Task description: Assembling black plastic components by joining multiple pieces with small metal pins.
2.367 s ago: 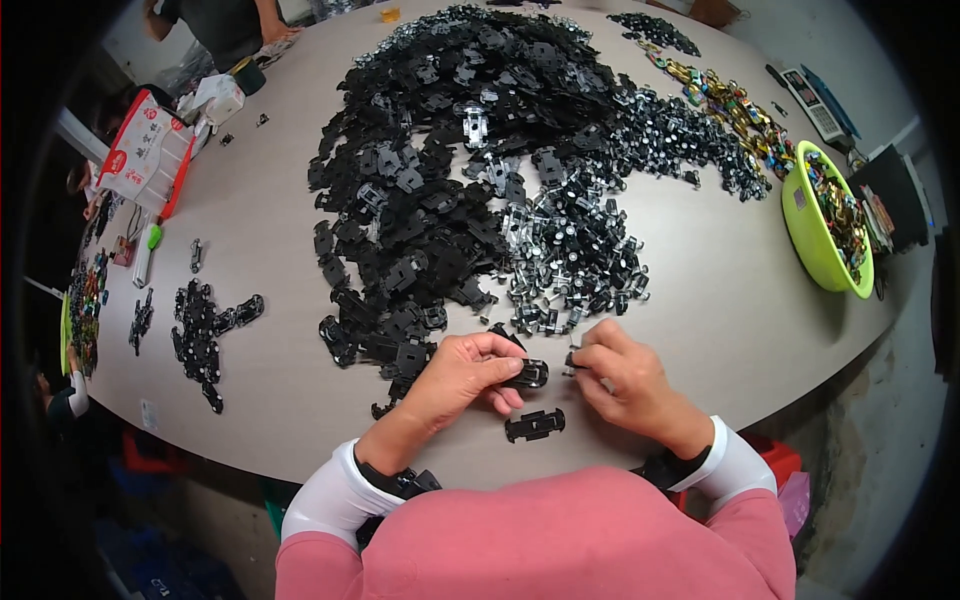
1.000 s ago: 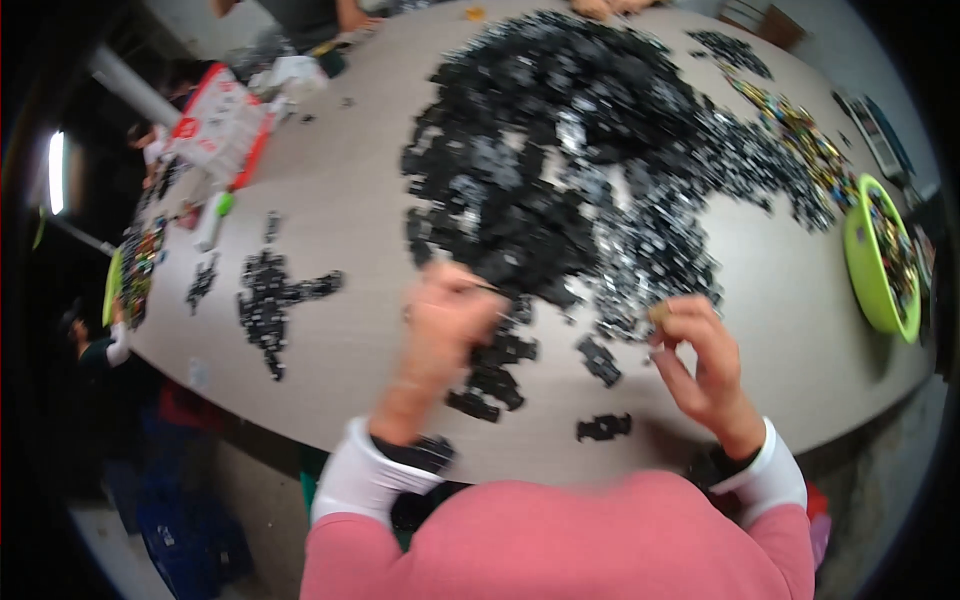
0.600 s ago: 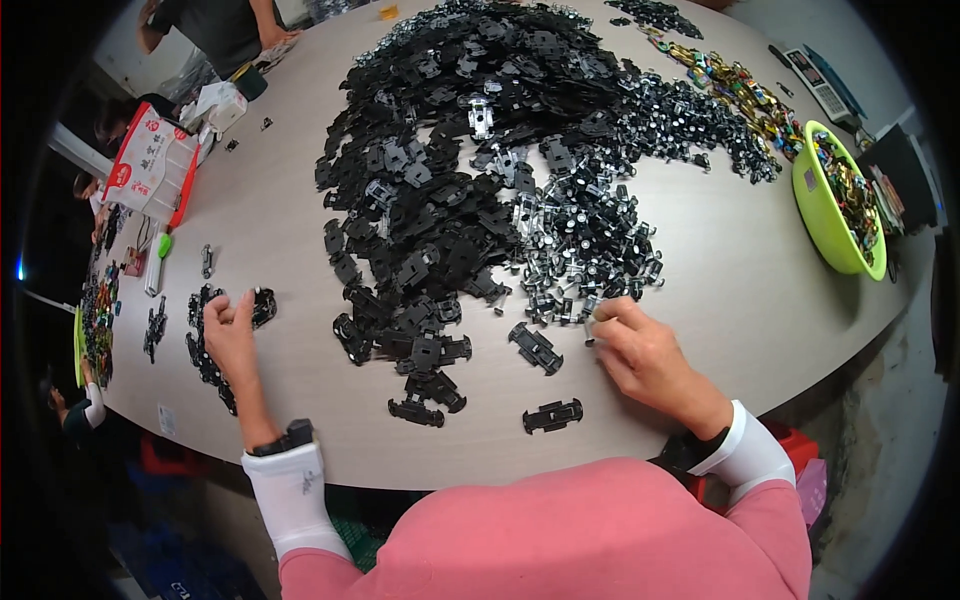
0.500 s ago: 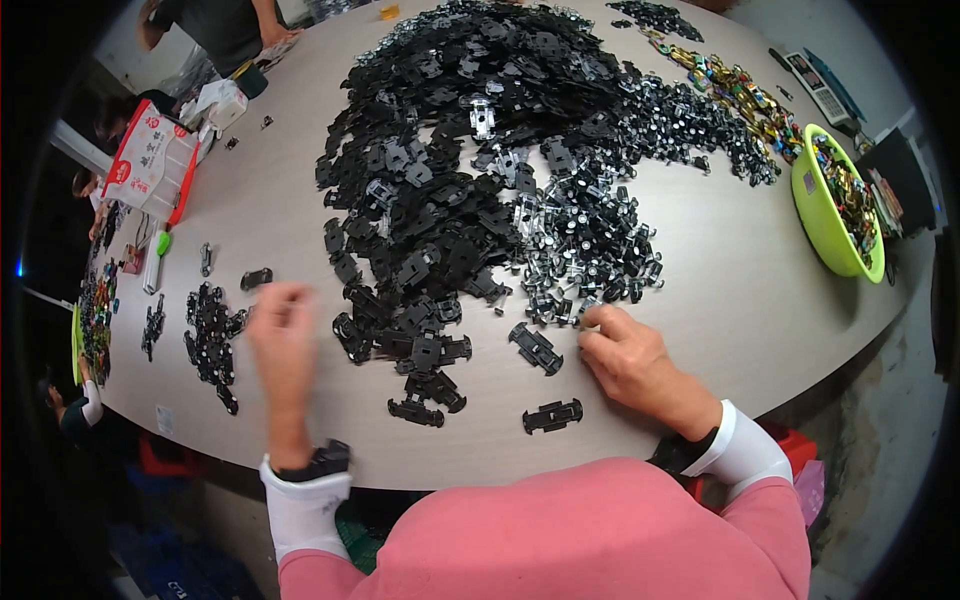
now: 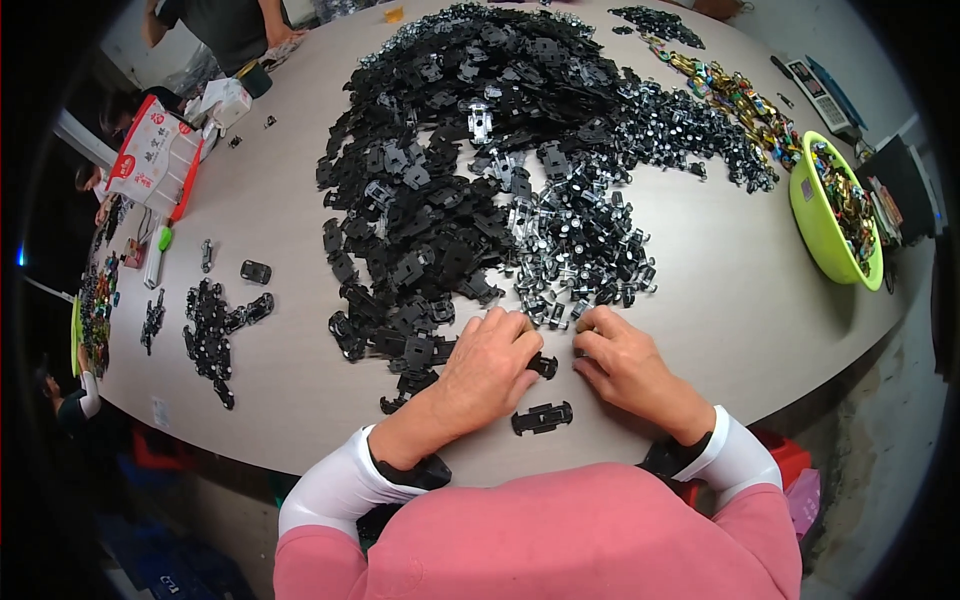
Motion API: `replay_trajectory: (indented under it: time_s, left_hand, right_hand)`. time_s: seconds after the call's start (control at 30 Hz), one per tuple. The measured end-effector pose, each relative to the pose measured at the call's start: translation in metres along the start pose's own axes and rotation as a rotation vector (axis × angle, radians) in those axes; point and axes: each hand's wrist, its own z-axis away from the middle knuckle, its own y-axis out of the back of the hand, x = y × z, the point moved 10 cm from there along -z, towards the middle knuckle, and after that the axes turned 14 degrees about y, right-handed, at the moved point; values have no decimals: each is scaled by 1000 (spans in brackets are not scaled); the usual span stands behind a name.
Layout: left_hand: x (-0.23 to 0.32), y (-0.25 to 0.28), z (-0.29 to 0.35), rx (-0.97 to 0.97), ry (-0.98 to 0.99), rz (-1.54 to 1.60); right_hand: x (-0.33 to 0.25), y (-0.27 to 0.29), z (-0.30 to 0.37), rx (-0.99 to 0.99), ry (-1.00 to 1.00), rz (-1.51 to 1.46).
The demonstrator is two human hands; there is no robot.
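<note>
As the left hand [image 5: 492, 366] curls its fingers over a black plastic car-shaped base [image 5: 545, 367], lower centre, likely light, stiff, best pinched along its sides, the right hand [image 5: 628, 362] bunches narrowly; neither grip shows.

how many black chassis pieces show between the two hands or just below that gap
2: one chassis piece partly covered by the left hand, and a second piece lying in full view on the table just below. Others may be hidden.
</note>
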Motion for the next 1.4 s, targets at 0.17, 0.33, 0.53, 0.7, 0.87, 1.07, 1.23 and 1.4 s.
replay_trajectory:
  time_s: [0.17, 0.33, 0.53, 0.7, 0.87, 1.07, 1.23, 1.4]
  left_hand:
    - [-15, -7, 3, -61, 185, 161]
    - [-55, -32, 12, -320, 684, 1115]
    - [-44, -50, 19, -513, 849, 1507]
    - [-44, -54, 22, -544, 794, 1587]
    - [-41, -59, 25, -538, 730, 1686]
    - [-37, -61, 20, -524, 713, 1655]
    - [-40, -39, 17, -517, 676, 1439]
    - [-78, -14, 18, -247, 827, 1318]
  right_hand:
    - [2, 4, 3, 17, -26, 31]
    - [-10, 15, -5, 57, 44, -40]
    - [-62, 36, -30, 251, 388, -77]
    - [-53, 22, -24, 249, 354, -140]
    - [-51, 20, -18, 270, 362, -158]
    - [-48, 10, -17, 258, 357, -180]
    - [-49, 24, -21, 353, 292, -216]
    - [-58, -15, -9, -163, 337, -209]
